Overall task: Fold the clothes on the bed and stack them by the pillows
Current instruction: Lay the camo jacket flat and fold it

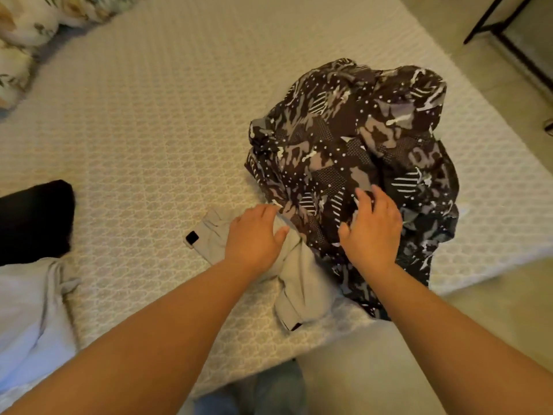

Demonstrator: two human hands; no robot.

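Observation:
A crumpled dark patterned garment (pixel 353 139), black with grey and white shapes, lies in a heap near the bed's right corner. A light grey garment (pixel 302 283) with small black tabs lies partly under it at the near edge. My left hand (pixel 254 235) rests with relaxed fingers on the grey garment, fingertips at the patterned garment's edge. My right hand (pixel 371 226) lies on the patterned heap with fingers spread and loosely bent. Floral pillows (pixel 27 28) sit at the far left corner of the bed (pixel 143 115).
A black garment (pixel 36 217) and a white garment (pixel 27 319) lie at the left edge. Tiled floor (pixel 484 319) runs along the bed's right side, with a dark metal frame (pixel 508 34) at top right. Blue jeans legs (pixel 269 390) show below.

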